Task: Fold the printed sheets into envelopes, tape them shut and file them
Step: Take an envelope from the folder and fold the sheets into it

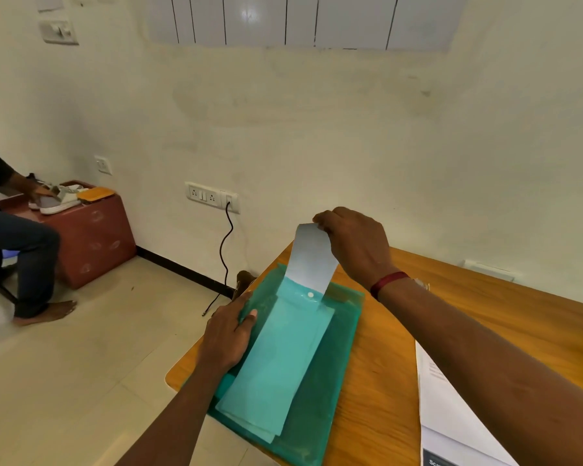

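Right hand [354, 243] is pinching the top of the folded envelope [312, 257], whose lower end is sitting inside the green folder [337, 348] (white snap button showing). Left hand [229, 334] is pressing flat, fingers straight, on the folder's left edge, by the table's [384, 381] left corner.

Soft even light, wide-angle warp — blurred edges

Right hand [354, 243] pinches envelope [312, 257] top, half inside green folder [330, 364]; left hand [229, 334] presses folder edge.
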`<control>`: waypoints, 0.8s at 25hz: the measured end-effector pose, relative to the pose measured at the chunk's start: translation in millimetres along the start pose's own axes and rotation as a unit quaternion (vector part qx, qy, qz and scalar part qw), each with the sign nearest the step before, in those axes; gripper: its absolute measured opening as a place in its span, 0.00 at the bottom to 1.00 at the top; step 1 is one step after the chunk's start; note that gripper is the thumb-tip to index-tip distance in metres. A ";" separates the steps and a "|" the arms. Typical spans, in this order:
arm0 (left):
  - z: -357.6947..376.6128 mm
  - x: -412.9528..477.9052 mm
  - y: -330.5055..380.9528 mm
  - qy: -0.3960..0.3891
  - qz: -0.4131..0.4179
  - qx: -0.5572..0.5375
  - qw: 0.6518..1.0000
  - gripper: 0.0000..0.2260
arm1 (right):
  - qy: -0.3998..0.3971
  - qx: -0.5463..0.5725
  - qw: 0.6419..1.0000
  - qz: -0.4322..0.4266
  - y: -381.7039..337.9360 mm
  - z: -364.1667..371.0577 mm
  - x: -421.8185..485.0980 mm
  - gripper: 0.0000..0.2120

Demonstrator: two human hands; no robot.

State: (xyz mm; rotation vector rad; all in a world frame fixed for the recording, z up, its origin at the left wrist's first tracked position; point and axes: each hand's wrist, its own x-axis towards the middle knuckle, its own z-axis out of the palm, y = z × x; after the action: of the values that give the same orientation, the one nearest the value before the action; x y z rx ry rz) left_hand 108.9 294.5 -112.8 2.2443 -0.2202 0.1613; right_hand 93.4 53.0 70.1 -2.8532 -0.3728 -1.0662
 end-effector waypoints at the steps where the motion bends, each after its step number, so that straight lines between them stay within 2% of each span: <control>1: -0.2 0.1 -0.3 -0.004 0.000 0.001 1.000 0.21 | 0.014 0.008 1.000 0.004 0.5 -6.2 0.6 0.15; 8: -2.9 -0.1 2.2 -0.010 0.019 0.011 1.000 0.20 | 0.115 0.087 0.988 0.057 0.5 -29.0 -7.9 0.12; 11: -4.8 -1.5 3.9 -0.008 0.045 -0.003 0.999 0.20 | 0.129 0.186 0.960 0.164 2.8 -25.7 -20.8 0.11; 14: -6.2 -4.5 7.8 0.015 0.082 -0.014 0.996 0.18 | 0.156 0.281 0.900 0.295 5.3 -17.1 -43.1 0.09; 16: -5.1 -7.5 7.1 0.043 0.074 -0.014 0.996 0.19 | 0.165 0.331 0.853 0.368 4.0 -5.7 -66.0 0.07; 20: -6.1 -11.4 9.6 0.078 0.058 -0.019 0.995 0.23 | 0.144 0.435 0.734 0.501 0.1 23.8 -121.2 0.08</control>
State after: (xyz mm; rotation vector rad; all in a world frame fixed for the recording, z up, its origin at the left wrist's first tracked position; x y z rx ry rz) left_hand 95.4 294.4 -103.8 2.1696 -0.2669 0.3887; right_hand 20.1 32.3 -27.2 -1.5560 0.5302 -0.7294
